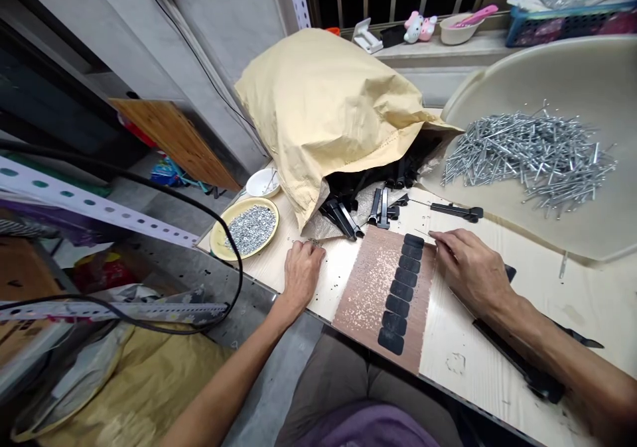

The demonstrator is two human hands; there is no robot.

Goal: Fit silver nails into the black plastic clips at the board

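Several black pads [401, 291] lie in one line on the brown board [368, 281], running from its near edge to its far edge, so that row looks done. To the left of the row, the board has only pale specks on it. Lots of loose parts look left to use: many pins [527, 158] sit in the big tub [497, 89] on the far right, little metal bits [252, 229] fill the yellow bowl [215, 240] on the left, and black parts [340, 220] spill out of the big paper sack [338, 102] at the far side. I cannot tell how many pieces are all finished. The right hand [470, 264] is just to the right of the far end of the pads. Its thumb and finger are close together at the tips, and a thin pin seems to poke out to the left, but it is too small for me to be sure. One long black piece [455, 211] lies just past that hand, on the far side. The left hand [302, 271] rests at the table's near edge, between the bowl and the board. Its fingers are curled, and I cannot tell if they hold anything; tiny bits lie near their tips.
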